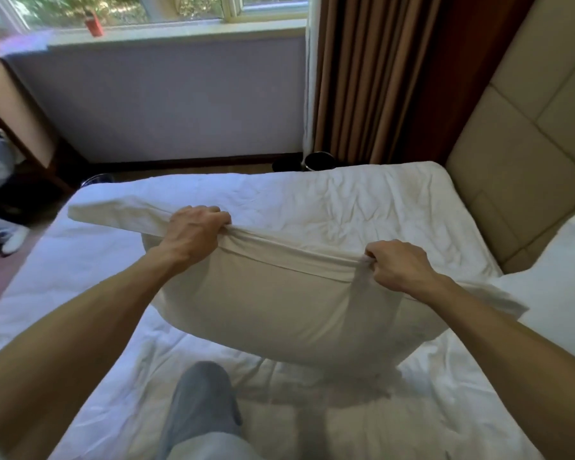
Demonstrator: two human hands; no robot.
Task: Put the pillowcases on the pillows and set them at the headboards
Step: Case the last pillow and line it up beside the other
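Cream pillowcase [279, 310] is held up over the middle of the bed [362, 200], opening at the top and the fat end sagging down toward the sheet w/ a shadow right under it. It bulges full, so the pillow's inside, but the fabric covers it so I can't see the pillow itself. A flat bit of the case sticks out to the left past the hands.

Both hands have hold of the top hem. Left hand [193, 234] is knuckles up, fingers curled over the edge w/ fabric bunched under them. Right hand [402, 267] is in a tight fist, pinching a gathered bit of hem btwn thumb and fingers. Hands are well apart, hem stretched btwn them. Both forearms are bare.

Person's knee [203, 400] in grey trousers is on the bed just below the case.

Second pillow [561, 277], white, sits at the right edge against the padded beige headboard [528, 127], near the right wrist. Bed sheet is white and pretty wrinkled.

Beyond the bed there's a dark round bin [319, 159] on the floor by the brown curtain [379, 78]. Window [180, 8] is up top w/ a small red thing [93, 23] on the sill, too blurry to tell what. Far left, someone else's leg and white shoe [14, 240] are on the floor.
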